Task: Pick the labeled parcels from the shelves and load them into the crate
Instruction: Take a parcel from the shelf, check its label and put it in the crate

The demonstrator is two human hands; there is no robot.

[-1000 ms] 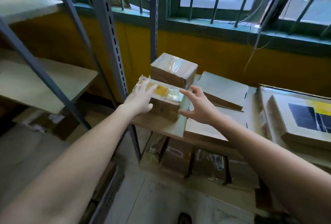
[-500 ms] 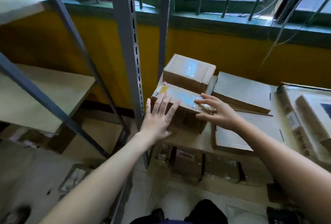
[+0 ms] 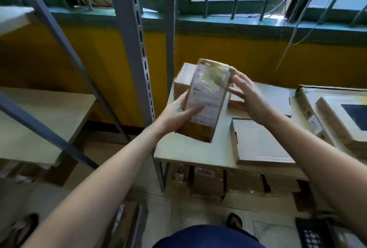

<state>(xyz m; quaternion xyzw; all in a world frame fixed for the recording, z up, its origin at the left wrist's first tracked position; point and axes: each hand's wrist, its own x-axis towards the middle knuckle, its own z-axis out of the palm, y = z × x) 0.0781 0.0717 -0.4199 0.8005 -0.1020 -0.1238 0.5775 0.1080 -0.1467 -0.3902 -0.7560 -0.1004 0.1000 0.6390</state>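
The shelf (image 3: 188,154) holds the same stock as a moment ago: the box (image 3: 181,83) at the back and the flat carton (image 3: 260,144) to the right have not moved. What has changed is the parcel (image 3: 206,96). A second ago it lay flat in front of that box with my hands only reaching onto it. Now it is tipped up on end between them, its taped top face turned toward me. I cannot tell whether its lower end is clear of the shelf or resting on it.

My left hand (image 3: 176,114) grips the lower left corner, thumb across the face. My right hand (image 3: 248,96) presses the upper right side with fairly straight fingers, steadying rather than clasping.

The label (image 3: 202,104) now faces me, so I judge this is the check that it is a labeled one. No crate is in view, so the carry to it is still to come.
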